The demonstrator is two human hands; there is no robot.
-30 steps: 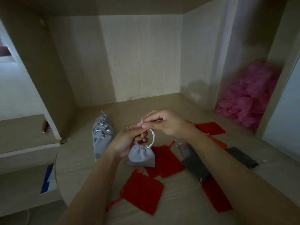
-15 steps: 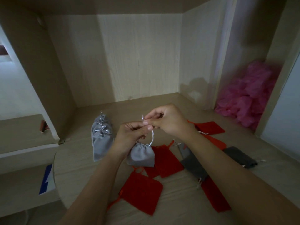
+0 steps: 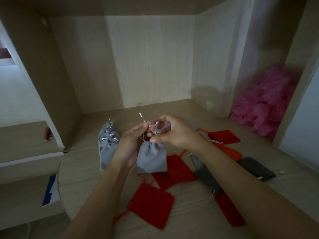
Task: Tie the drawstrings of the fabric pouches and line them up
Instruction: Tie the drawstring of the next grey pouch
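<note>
The grey pouch (image 3: 151, 157) hung upright just above the shelf (image 3: 181, 107), near its middle, with its neck gathered and its body between the two wrists. The left hand (image 3: 131, 144), at 9 o'clock from the pouch's neck, had its fingers curled and pinched the cord (image 3: 142, 118) just above the neck. One silver end of the cord stuck up past the fingertips toward 11 o'clock. The right hand (image 3: 174, 131), at 2 o'clock from the neck, was also curled. Its thumb and fingers pinched a short bend of the same cord, and the two hands nearly touched. Whether a knot had formed between them could not be told.

At 9 o'clock from the held pouch, just beyond the left hand, lay the grey row (image 3: 107, 144): tied grey pouches overlapping in a line that ran away from the camera.

Red pouches (image 3: 151, 204) lay flat and untied. One was at 6 o'clock, one just beside the held pouch at 4 o'clock, and others were at 2, 3 and 5 o'clock, partly hidden by the right forearm. Two dark pouches (image 3: 255, 169) lay at 3 to 4 o'clock, one of them under that forearm.

A pink heap (image 3: 264, 104) filled the next compartment at 2 o'clock. A blue card (image 3: 51, 190) showed on a lower ledge at 8 o'clock.
</note>
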